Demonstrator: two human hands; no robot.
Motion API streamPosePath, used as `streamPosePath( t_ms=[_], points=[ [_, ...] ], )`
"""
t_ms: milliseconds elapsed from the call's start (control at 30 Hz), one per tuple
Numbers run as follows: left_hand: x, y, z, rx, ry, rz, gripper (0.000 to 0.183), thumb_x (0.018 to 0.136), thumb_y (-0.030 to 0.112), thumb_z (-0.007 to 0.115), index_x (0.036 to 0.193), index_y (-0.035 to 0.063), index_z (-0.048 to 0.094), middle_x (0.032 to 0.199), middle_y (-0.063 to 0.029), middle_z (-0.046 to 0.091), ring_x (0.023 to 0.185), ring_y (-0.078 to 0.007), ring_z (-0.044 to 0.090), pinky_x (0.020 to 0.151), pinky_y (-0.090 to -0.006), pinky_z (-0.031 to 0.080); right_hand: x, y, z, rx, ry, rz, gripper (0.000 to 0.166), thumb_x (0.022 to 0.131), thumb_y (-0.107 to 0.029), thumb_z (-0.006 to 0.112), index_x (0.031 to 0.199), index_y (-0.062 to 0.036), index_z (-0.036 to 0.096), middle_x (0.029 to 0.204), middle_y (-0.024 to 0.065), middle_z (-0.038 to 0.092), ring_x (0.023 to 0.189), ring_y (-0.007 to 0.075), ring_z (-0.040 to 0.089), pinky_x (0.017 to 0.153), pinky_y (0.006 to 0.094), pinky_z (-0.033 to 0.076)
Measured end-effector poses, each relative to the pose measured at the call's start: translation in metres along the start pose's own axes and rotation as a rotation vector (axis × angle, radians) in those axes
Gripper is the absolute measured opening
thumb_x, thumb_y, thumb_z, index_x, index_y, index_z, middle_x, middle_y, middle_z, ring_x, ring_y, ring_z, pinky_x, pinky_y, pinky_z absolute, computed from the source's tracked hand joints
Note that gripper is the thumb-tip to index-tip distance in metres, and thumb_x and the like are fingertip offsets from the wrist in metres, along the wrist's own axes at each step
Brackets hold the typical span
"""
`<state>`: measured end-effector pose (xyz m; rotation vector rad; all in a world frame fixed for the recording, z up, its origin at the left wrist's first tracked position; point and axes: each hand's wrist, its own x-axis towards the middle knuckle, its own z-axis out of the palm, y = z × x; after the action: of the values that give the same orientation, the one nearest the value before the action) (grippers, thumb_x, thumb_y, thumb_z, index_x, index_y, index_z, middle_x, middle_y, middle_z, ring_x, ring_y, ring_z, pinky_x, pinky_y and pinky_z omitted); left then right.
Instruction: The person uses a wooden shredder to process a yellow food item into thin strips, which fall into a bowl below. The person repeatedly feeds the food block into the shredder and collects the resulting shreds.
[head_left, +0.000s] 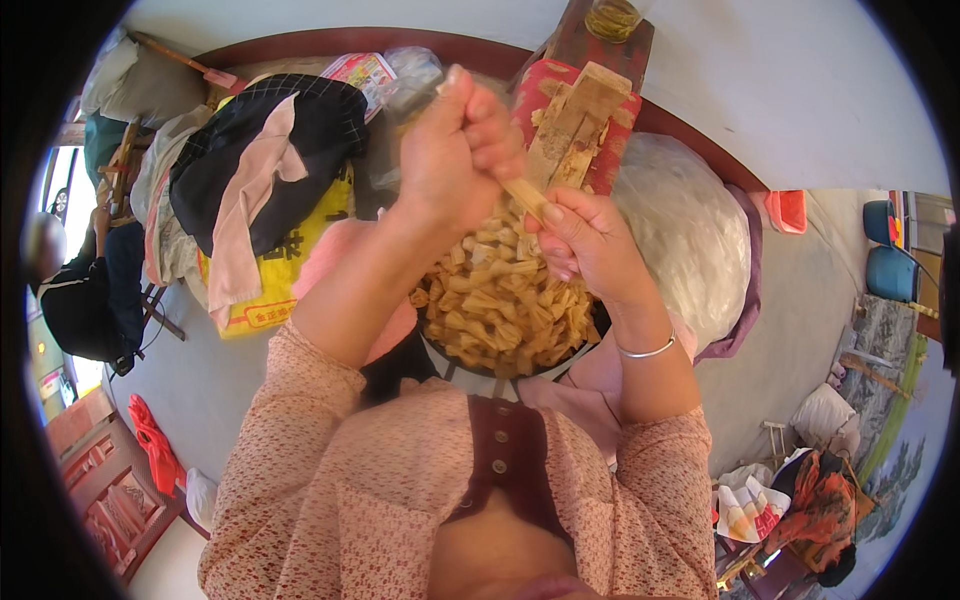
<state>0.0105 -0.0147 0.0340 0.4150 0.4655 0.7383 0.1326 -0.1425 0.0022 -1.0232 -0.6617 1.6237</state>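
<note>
My left hand (466, 142) is closed around one end of a pale tan strip (525, 196), thumb pointing up. My right hand (589, 236), below a silver bangle, pinches the strip's other end between thumb and fingers. The strip spans the short gap between both hands; its material is hard to tell, perhaps dried bean curd skin. Just beneath is a heap of knotted tan pieces (510, 315) that fills a round dark container (602, 321) in front of my body. Both hands partly cover the heap's far side.
Beyond my hands, a worn wooden board (577, 120) lies on a red bench (622, 150), near a jar (611, 19). A translucent plastic bag (675, 240) bulges at right. Dark cloth (262, 165) and a yellow sack (281, 277) lie left. Other people (75, 307) sit at both sides.
</note>
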Motion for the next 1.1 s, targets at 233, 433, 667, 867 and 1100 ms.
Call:
streamPosePath(
  t_ms=[233,433,667,867,1100],
  points=[
    [-0.004,-0.008,-0.033,1.096,-0.406,1.047,0.032,0.098,0.032,0.046,0.098,0.0038,0.061,0.074,-0.0123,0.061,0.061,-0.0227,0.058,0.057,-0.0325,0.048,-0.015,-0.002,0.004,0.459,-0.106,-0.179,0.024,0.097,-0.021,0.053,0.105,0.0019,0.056,0.066,-0.0031,0.047,0.05,0.0047,0.039,0.046,0.0203,0.035],
    [-0.026,-0.055,-0.028,1.106,-0.413,0.593,0.045,0.1,0.034,0.041,0.118,-0.002,0.061,0.129,-0.0211,0.053,0.122,-0.0315,0.05,0.101,-0.0355,0.039,-0.007,0.014,0.01,-0.791,0.434,-0.577,0.021,0.084,-0.006,0.062,0.105,-0.0022,0.058,0.073,0.0078,0.061,0.061,0.0157,0.058,0.057,0.03,0.046],
    [-0.015,-0.045,-0.026,1.31,-0.25,0.267,0.02,0.072,-0.003,0.05,0.089,-0.0034,0.061,0.129,-0.0168,0.047,0.093,-0.0182,0.059,0.078,-0.0303,0.047,-0.007,0.012,0.006,-0.216,0.466,-0.209,0.015,0.09,-0.017,0.053,0.087,-0.0034,0.056,0.06,0.003,0.053,0.048,0.0126,0.048,0.047,0.0292,0.041],
    [-0.009,-0.034,-0.033,1.357,-0.642,0.945,0.006,0.067,-0.002,0.054,0.072,0.0,0.054,0.086,-0.015,0.059,0.065,-0.0186,0.058,0.06,-0.0283,0.046,-0.014,0.011,-0.017,0.383,0.053,0.175,0.019,0.088,-0.022,0.054,0.09,-0.0043,0.059,0.061,-0.0019,0.05,0.045,0.0053,0.039,0.044,0.0239,0.036],
    [-0.013,-0.037,-0.034,1.241,-0.257,0.278,0.001,0.072,0.0,0.055,0.072,-0.0001,0.054,0.068,-0.0059,0.057,0.059,-0.0114,0.049,0.056,-0.026,0.041,-0.015,0.007,-0.008,-0.34,0.29,-0.261,0.014,0.082,-0.009,0.064,0.094,-0.0027,0.06,0.064,-0.003,0.05,0.048,0.0034,0.041,0.045,0.0194,0.035]
  ],
)
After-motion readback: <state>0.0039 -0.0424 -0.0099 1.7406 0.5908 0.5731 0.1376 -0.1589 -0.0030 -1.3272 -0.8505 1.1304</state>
